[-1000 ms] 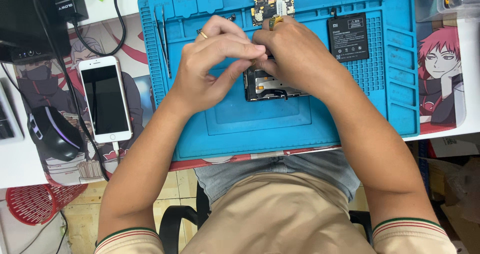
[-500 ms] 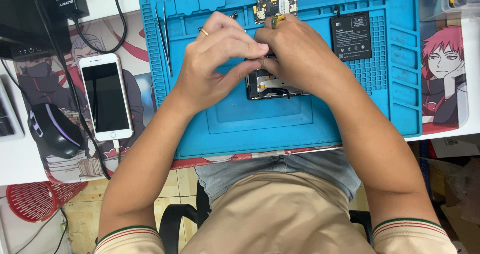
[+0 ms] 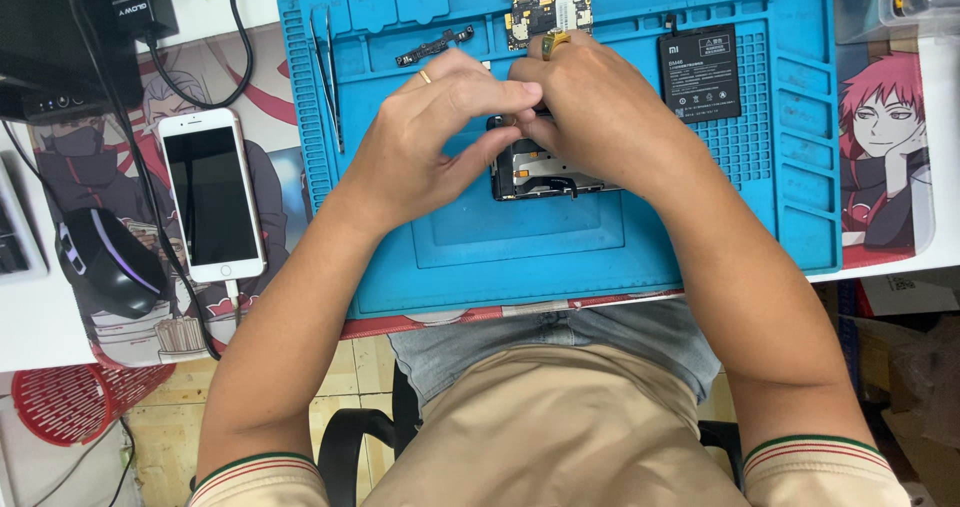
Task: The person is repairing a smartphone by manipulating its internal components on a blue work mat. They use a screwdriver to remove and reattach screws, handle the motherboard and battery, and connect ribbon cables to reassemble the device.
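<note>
Matt blue rubbery mat (image 3: pixel 600 252) — glossy glass phone (image 3: pixel 211 195) (white plastic rim)

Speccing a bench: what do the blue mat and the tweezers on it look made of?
Blue mat: looks like matte silicone or rubber, with moulded trays and a studded grid and no glare. Tweezers: likely bare steel, thin and grey with a faint sheen.

A white tabletop (image 3: pixel 30 337) carries a printed cartoon desk mat (image 3: pixel 885 147) under a bright blue silicone work mat (image 3: pixel 780 217). Below the table edge, pale yellowish floor tiles (image 3: pixel 160 437) show, with a red plastic mesh basket (image 3: pixel 75 402) at the left and a black chair frame (image 3: pixel 345 447). Light is even and bright.
</note>
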